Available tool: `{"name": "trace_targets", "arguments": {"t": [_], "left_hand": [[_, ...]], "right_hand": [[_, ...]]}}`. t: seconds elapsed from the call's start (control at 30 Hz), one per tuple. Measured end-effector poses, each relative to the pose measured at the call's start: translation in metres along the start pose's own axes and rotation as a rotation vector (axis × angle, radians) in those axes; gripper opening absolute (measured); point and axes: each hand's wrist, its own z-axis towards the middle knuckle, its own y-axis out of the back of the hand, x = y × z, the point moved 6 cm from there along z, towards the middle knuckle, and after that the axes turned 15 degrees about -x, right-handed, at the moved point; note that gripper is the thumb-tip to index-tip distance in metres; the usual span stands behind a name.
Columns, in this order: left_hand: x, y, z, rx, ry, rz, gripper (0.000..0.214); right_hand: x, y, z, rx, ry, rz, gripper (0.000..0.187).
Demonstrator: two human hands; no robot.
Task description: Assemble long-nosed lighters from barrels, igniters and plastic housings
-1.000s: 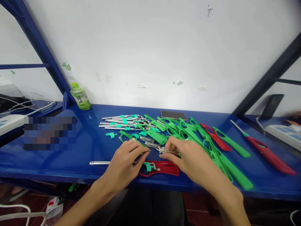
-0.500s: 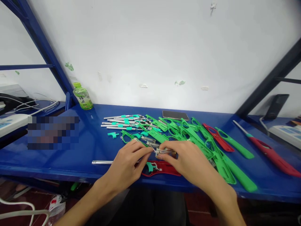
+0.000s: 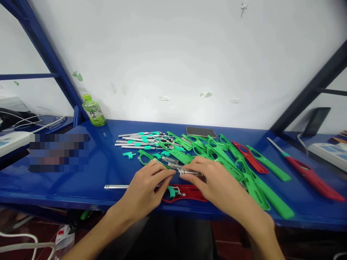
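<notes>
My right hand [image 3: 207, 175] is closed on a small clear lighter fuel tank [image 3: 193, 173], pinched between thumb and fingers. My left hand [image 3: 150, 184] is closed in a pinch at the tank's metal end; whatever lies between its fingertips is too small to make out. Below both hands lies a red lighter half-shell [image 3: 193, 192], holding a teal trigger [image 3: 171, 191] and thin white wires. A silver lighter tube [image 3: 116, 187] sticks out to the left, partly hidden behind my left hand. More clear fuel tanks [image 3: 170, 160] lie just beyond my fingers.
Several silver rods with teal collars [image 3: 135, 141] lie at the back, near a loose teal trigger [image 3: 129, 155]. Green half-shells [image 3: 227, 159] pile up to the right, beside a red half-shell [image 3: 251, 157] and a whole red lighter [image 3: 311, 177]. A phone [image 3: 201, 132] and bottle [image 3: 93, 111] stand behind.
The view has shifted very slightly. My right hand has turned a little with the fuel tank, while my left hand keeps its pinch at the tank's end.
</notes>
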Motion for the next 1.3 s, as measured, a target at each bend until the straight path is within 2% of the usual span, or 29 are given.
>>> {"name": "trace_targets", "arguments": {"t": [0.23, 0.4, 0.53, 0.77, 1.3], "left_hand": [[-0.003, 0.004, 0.002, -0.066, -0.021, -0.001, 0.021], [-0.003, 0.004, 0.002, -0.061, -0.023, -0.004, 0.019], [-0.003, 0.003, 0.002, -0.053, -0.002, -0.022, 0.017], [-0.003, 0.002, 0.003, -0.023, 0.014, -0.048, 0.017], [-0.004, 0.002, 0.003, -0.055, -0.053, -0.039, 0.015]], "right_hand": [[-0.003, 0.005, 0.003, -0.045, -0.114, 0.181, 0.019], [0.002, 0.002, 0.004, -0.055, -0.051, 0.169, 0.025], [0.006, -0.003, 0.004, -0.027, -0.037, 0.224, 0.024], [0.009, -0.005, 0.006, -0.056, -0.029, 0.264, 0.023], [0.009, -0.003, 0.004, -0.032, -0.039, 0.225, 0.021]]}}
